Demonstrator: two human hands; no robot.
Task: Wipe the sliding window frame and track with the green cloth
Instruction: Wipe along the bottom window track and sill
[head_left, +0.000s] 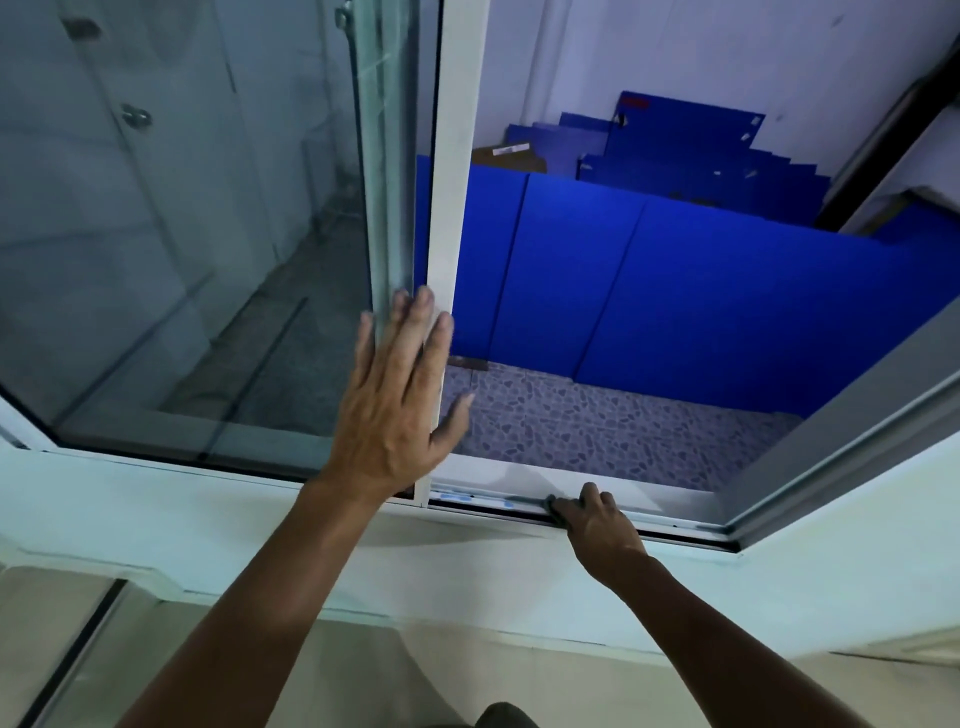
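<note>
The white sliding window frame (451, 218) stands upright at centre, with its glass pane (182, 234) to the left and an open gap to the right. My left hand (400, 395) lies flat, fingers spread, against the frame's lower edge and the glass. Along the bottom runs the track (483, 500). My right hand (597, 522) is closed on a small dark wad of the cloth (555, 505), pressed into the track right of the frame. Most of the cloth is hidden under the fingers.
Beyond the opening, blue panels (675, 291) lean and stack against a white wall, over a pebble-patterned floor (597, 431). A grey fixed frame member (841, 441) slants up at the right. A white sill (260, 530) runs below the track.
</note>
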